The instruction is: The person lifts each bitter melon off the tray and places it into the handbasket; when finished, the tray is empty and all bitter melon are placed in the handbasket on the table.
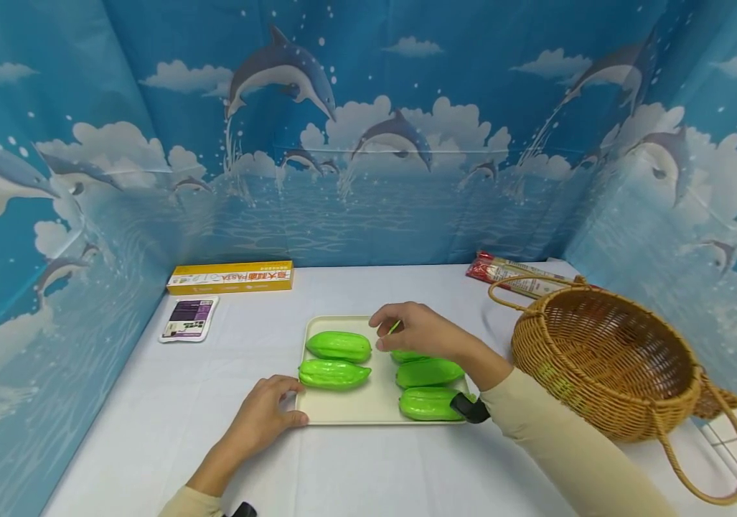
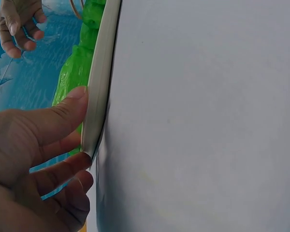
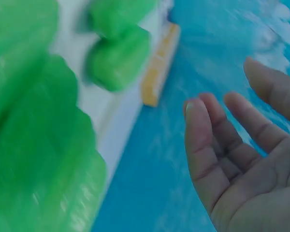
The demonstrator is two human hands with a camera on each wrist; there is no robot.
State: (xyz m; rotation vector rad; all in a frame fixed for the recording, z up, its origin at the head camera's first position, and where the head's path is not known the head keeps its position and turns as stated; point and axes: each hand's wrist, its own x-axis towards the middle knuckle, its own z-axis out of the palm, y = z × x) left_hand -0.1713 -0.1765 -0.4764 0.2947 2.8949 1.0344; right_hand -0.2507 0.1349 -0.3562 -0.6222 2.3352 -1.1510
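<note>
A cream tray (image 1: 368,402) lies on the white table and carries several glossy green gourd-shaped vegetables (image 1: 334,374). My left hand (image 1: 293,403) pinches the tray's front-left corner; in the left wrist view the thumb (image 2: 63,113) lies on the rim (image 2: 100,72) with the other fingers curled beneath it. My right hand (image 1: 386,332) hovers over the tray's far right part, just above one vegetable (image 1: 407,356). In the right wrist view its palm (image 3: 241,159) is bare, fingers relaxed, with blurred green vegetables (image 3: 34,145) below.
A large wicker basket (image 1: 607,359) with loop handles stands right of the tray. At the back lie a yellow pasta box (image 1: 231,277), a purple packet (image 1: 189,319) and a red-ended packet (image 1: 510,275). Blue dolphin-print walls enclose three sides.
</note>
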